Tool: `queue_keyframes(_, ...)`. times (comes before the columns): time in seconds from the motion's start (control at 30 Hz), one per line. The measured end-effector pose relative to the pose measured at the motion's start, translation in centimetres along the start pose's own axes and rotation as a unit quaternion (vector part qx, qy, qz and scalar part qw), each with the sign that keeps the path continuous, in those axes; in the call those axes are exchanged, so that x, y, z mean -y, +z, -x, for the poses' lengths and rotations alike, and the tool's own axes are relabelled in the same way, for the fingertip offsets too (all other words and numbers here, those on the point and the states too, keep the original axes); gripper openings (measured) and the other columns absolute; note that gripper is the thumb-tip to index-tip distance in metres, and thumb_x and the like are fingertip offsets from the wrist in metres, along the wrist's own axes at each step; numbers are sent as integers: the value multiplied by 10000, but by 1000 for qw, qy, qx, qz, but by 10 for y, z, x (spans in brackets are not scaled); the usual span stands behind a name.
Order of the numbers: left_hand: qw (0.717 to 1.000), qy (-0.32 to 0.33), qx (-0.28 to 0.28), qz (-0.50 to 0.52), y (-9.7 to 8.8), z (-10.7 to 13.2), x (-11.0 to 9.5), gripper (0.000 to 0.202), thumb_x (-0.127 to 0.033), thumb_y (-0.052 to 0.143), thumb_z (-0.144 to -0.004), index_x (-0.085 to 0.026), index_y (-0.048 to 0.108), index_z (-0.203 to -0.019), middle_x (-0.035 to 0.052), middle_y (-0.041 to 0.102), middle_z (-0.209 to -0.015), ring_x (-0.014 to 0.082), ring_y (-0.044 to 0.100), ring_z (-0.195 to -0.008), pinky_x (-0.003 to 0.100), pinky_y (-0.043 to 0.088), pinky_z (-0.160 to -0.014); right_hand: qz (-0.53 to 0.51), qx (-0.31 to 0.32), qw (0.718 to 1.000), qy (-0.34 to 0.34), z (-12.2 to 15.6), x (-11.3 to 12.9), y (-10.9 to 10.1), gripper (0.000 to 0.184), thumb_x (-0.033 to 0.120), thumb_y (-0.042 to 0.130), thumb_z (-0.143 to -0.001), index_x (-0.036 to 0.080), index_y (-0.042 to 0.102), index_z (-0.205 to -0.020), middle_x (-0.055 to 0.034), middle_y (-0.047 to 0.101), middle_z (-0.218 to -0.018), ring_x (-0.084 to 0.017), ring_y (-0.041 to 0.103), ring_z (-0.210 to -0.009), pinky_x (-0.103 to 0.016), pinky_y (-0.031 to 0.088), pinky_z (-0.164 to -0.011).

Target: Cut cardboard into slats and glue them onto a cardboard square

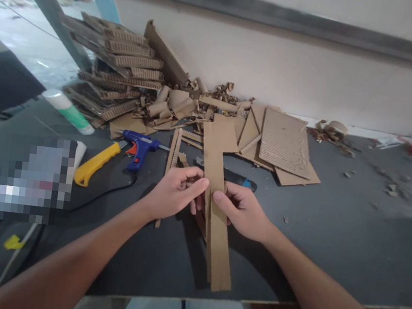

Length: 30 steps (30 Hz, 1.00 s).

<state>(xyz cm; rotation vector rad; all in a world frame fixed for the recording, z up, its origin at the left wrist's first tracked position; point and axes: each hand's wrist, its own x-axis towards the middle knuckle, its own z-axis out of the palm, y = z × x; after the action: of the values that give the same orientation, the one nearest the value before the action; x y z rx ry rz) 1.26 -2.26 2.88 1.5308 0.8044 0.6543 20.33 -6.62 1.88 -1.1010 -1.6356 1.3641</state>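
Both my hands grip a long cardboard strip (213,161) above the dark table. My left hand (178,191) pinches its left edge, thumb on top, fingers partly hidden beneath. From the right, my right hand (243,209) holds the strip with its thumb on the face and fingers underneath. A second, narrower layer of cardboard shows along the strip's left side. Behind the right hand lies a dark utility knife (242,178) with a blue end. Thin corrugated strips (174,152) lie beyond my left hand.
A blue glue gun (140,148), a yellow-handled cutter (97,163) and a white-green tube (68,110) lie at left. Stacked corrugated pieces (127,61) stand at the back left, beside torn scraps (176,104). Flat cardboard sheets (285,141) lie back right.
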Motion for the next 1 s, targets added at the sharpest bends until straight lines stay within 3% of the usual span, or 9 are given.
queue_keyframes(0.37, 998, -58, 37, 4, 1, -1, -1, 141, -249, 582, -898, -124, 598, -834, 16, 680, -590, 99, 641, -457, 152, 513, -452, 53, -35, 997, 37, -1, -5, 0, 350, 507, 438, -993, 194, 536, -872, -30, 622, -758, -133, 552, -638, -254, 421, -542)
queue_keyframes(0.77, 995, -87, 51, 16, 0, -3, -3, 75, -192, 621, -847, -118, 610, -843, 14, 685, -570, 98, 633, -447, 148, 508, -449, 81, -50, 995, 2, 0, -8, 1, 292, 433, 474, -985, 204, 498, -806, 37, 517, -667, -93, 489, -539, -233, 398, -504)
queue_keyframes(1.0, 998, -67, 10, 1, 6, -1, -2, 76, -177, 663, -805, -125, 609, -803, -2, 662, -560, 104, 633, -470, 168, 533, -473, 104, -63, 993, 3, 0, -7, 2, 308, 425, 476, -983, 205, 478, -767, 38, 513, -639, -90, 477, -524, -229, 380, -480)
